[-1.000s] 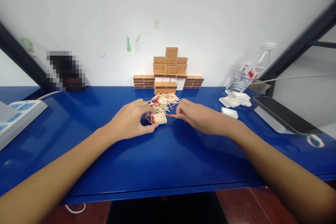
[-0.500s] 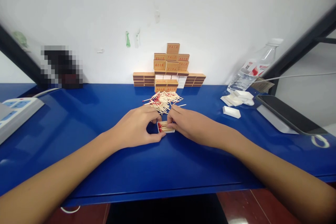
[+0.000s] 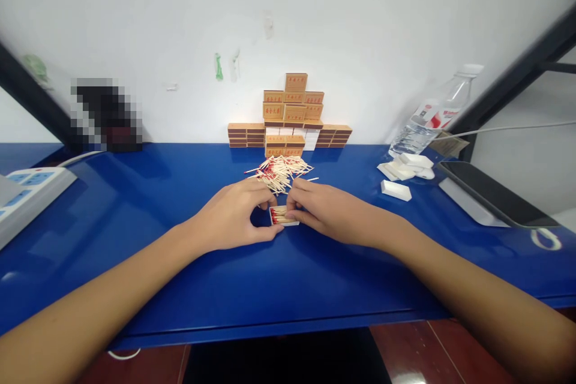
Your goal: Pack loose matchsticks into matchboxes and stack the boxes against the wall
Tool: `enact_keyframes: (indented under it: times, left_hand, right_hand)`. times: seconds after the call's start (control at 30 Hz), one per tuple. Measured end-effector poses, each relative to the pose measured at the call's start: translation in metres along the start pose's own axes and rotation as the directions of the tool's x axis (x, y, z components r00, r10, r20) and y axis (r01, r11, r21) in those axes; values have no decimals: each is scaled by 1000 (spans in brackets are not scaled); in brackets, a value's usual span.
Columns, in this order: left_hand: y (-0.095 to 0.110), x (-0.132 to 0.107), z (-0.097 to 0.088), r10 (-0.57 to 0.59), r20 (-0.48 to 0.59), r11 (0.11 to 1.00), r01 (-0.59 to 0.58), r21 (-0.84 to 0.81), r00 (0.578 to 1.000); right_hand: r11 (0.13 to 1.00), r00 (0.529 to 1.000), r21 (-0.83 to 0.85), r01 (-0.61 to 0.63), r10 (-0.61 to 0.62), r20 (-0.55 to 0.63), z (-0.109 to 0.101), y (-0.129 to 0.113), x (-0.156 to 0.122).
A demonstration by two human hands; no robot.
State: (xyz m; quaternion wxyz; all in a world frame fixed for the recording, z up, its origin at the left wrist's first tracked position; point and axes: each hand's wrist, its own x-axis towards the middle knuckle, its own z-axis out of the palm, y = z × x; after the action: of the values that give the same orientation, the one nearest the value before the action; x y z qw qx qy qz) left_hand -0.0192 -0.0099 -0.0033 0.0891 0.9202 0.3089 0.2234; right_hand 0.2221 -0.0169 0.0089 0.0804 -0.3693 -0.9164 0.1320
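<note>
A small white matchbox tray [image 3: 292, 223] lies on the blue table, holding red-tipped matches [image 3: 279, 215] laid lengthwise. My left hand [image 3: 243, 213] grips the tray's left end, thumb on the near side and fingers on the far side. The fingers of my right hand [image 3: 315, 210] are pinched together over the tray's right part, pressing on matches there; the fingertips partly hide what they hold. Just beyond both hands is a loose heap of matches [image 3: 281, 171]. Behind the heap stand stacked orange matchboxes [image 3: 294, 113], with some white trays among them.
White trays [image 3: 396, 190] lie at the right beside a tilted water bottle [image 3: 432, 114]. A phone [image 3: 495, 192] rests on a white block farther right. At the left edge sits a power strip [image 3: 31, 189]. The wall [image 3: 180, 24] bounds the table at the back.
Almost nothing differs. The view has shifted very slightly; both hands stay at the tray, with the right fingers still over the matches.
</note>
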Motion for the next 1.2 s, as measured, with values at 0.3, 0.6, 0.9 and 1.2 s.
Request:
enact_keyframes:
  times: [0.3, 0.6, 0.9, 1.2]
  left_hand:
    - [0, 0, -1, 2, 9, 1000, -2, -1, 1000]
    - [1, 0, -1, -1, 5, 1000, 1, 1, 1000]
    - [1, 1, 0, 10, 38, 1000, -10, 5, 999]
    - [1, 0, -1, 9, 15, 1000, -9, -11, 1000]
  right_hand:
    - [1000, 998, 28, 12, -10, -55, 0, -2, 0]
    - [998, 997, 53, 28, -24, -70, -4, 1, -1]
    - [990, 990, 117, 83, -69, -120, 3, -4, 4]
    - [996, 989, 67, 59, -49, -140, 0, -1, 0]
